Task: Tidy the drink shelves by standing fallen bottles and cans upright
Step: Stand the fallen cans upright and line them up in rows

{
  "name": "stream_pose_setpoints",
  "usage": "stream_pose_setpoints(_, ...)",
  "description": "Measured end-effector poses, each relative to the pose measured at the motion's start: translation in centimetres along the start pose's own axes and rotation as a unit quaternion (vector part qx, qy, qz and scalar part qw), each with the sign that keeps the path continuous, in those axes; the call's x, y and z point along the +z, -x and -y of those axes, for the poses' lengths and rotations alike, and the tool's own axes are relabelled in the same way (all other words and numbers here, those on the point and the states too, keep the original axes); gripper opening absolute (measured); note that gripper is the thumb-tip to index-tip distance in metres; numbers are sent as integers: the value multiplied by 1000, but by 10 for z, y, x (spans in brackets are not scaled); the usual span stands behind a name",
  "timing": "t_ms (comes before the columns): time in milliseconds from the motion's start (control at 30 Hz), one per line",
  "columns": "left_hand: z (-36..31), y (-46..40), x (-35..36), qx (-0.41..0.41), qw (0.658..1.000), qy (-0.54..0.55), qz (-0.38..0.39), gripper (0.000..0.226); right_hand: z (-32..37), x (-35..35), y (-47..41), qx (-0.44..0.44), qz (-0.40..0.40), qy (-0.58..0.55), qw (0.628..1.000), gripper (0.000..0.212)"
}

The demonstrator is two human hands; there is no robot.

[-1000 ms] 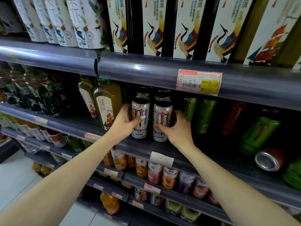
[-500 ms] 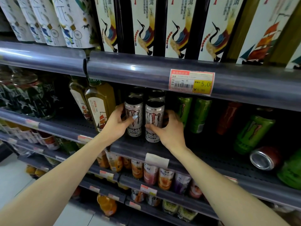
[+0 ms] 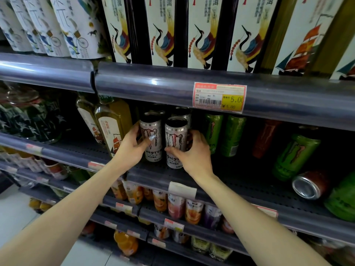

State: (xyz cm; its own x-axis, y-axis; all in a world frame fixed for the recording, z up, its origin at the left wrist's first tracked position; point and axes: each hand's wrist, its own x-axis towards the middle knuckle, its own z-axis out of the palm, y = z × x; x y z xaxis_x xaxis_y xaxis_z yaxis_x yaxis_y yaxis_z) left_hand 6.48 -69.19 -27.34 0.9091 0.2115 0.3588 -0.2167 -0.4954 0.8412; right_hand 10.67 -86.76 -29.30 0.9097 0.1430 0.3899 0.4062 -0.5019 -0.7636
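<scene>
Two white Monster Ultra cans stand upright side by side on the middle shelf (image 3: pixel 240 187). My left hand (image 3: pixel 132 148) is wrapped around the left white can (image 3: pixel 150 131). My right hand (image 3: pixel 194 154) grips the right white can (image 3: pixel 175 135) from its right side. More silver cans stand behind them. To the right, a green Monster can (image 3: pixel 295 154) leans tilted. A red can (image 3: pixel 309 187) lies on its side with its bottom toward me. Another green can (image 3: pixel 343 200) lies at the far right edge.
Upright green cans (image 3: pixel 222 135) and a red can (image 3: pixel 265 139) stand right of my hands. Yellow-green tea bottles (image 3: pixel 113 129) stand to the left. Tall cartons fill the top shelf above a price tag (image 3: pixel 219 96). Small drink cups line the lower shelves (image 3: pixel 178 206).
Both hands have stayed on the two white cans, shifting them slightly on the shelf. The camera view has drifted a little; the cans to the right have not moved.
</scene>
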Motion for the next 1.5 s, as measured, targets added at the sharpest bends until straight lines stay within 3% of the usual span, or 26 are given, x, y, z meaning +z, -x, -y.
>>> stream_pose_setpoints(300,-1,4,6,-22,1000,-2,-4,52,1,-8,3,-2,56,-6,998,86)
stream_pose_setpoints(467,-2,9,11,-44,999,-10,-20,55,-5,-20,9,10,100,-20,995,77)
stream_pose_setpoints(667,-11,26,15,-38,995,-88,-38,54,-17,-43,15,33,106,-4,994,53)
stream_pose_setpoints(800,-28,42,15,-29,958,-282,-47,63,-31,-67,19,33,107,57,992,29)
stream_pose_setpoints(900,-49,54,20,0,917,-398,-29,65,-46,-99,23,16,118,131,984,26)
stream_pose_setpoints(1000,-73,66,43,66,919,-389,-1,59,-61,-136,32,4,86,173,981,27)
stream_pose_setpoints(1100,-91,74,79,158,916,-361,77,47,-75,-167,48,6,59,192,980,28)
stream_pose_setpoints(1267,-112,59,154,280,867,-375,168,44,-95,-214,77,5,21,220,975,28)
stream_pose_setpoints(1500,-132,20,239,283,848,-407,189,52,-111,-259,107,41,-9,191,981,14)
